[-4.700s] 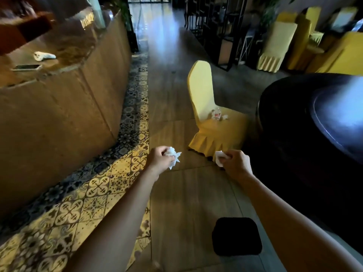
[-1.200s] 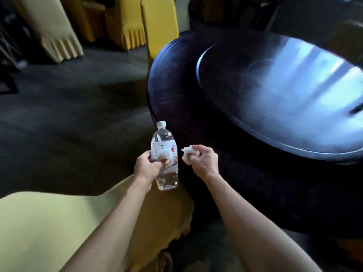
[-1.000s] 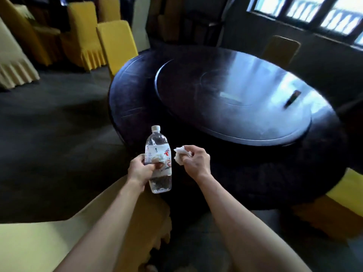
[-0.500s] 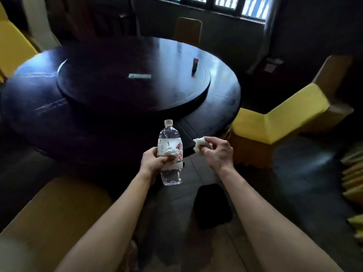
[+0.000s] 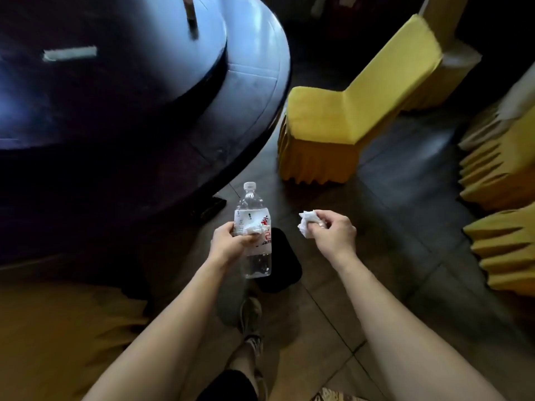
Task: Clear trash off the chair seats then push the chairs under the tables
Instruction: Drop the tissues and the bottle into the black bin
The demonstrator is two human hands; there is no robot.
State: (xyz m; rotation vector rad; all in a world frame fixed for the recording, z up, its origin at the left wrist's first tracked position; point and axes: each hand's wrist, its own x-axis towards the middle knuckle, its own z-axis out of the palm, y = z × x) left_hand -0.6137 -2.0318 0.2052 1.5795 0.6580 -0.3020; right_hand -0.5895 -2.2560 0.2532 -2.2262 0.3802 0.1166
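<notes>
I see my left hand (image 5: 228,241) curled around a clear plastic water bottle (image 5: 254,227), held upright over the floor just off the near edge of the round dark table (image 5: 246,96). Its white cap is on and a little water sits in the bottom. The same hand pins a crumpled tissue (image 5: 252,227) against the bottle's white label, which carries a red figure-like mark and a large red stroke that may be a numeral. The small print is too blurred for me to read. My right hand (image 5: 333,235) is beside the left and apart from it, pinching a second wad of white tissue (image 5: 307,227) between thumb and fingers. A yellow-covered chair (image 5: 333,111) stands just beside the table's right edge, its seat turned toward the table and not pushed under. More yellow chair covers (image 5: 503,169) are stacked at the far right. A black object (image 5: 285,264) lies on the floor behind the bottle.
</notes>
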